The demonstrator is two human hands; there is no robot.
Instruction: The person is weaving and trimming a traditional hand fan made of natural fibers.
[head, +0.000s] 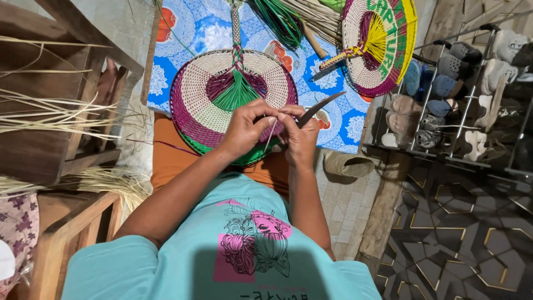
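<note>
A round woven fan [222, 83] in cream, magenta and green lies on my lap with its braided handle [236, 33] pointing away from me. Both hands work at its near rim. My left hand [247, 129] pinches a thin pale fibre strip [270, 135] against the fan's edge. My right hand [298, 136] grips a dark curved knife [322, 106], whose blade points up and to the right, and its fingers also touch the strip.
A second woven fan [383, 44] with a yellow centre lies on the blue patterned cloth [200, 28] at top right. Green strips [280, 19] and pale straw [44, 111] lie around. A shoe rack [461, 94] stands at the right, wooden furniture [50, 72] at the left.
</note>
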